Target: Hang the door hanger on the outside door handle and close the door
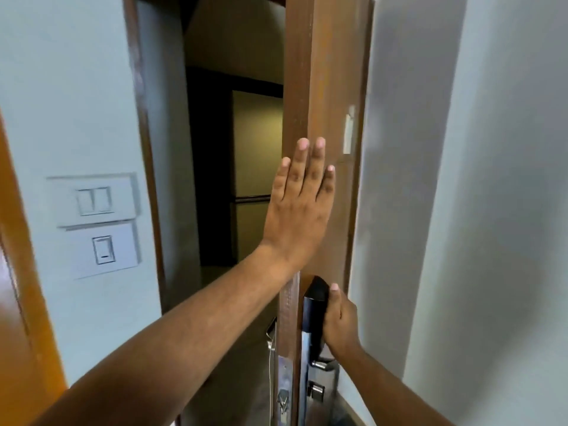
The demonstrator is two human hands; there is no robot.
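The brown wooden door [325,72] stands open, its edge turned toward me. My left hand [299,204] lies flat against the door near its edge, fingers straight and together, pointing up. My right hand [339,324] is wrapped around the black lock body [315,305] on the door's right face. A metal handle stub [321,365] and a thumb turn [315,390] show below that hand. On the door's left side, part of another handle [272,330] peeks out, with a thin pale cord hanging under it. No door hanger is visible.
The brown door frame [144,133] borders the dim corridor [233,179] beyond the doorway. Two white switch plates [95,201] sit on the pale wall at left. An orange-brown surface [21,302] is at the far left. A pale wall [461,179] stands close at right.
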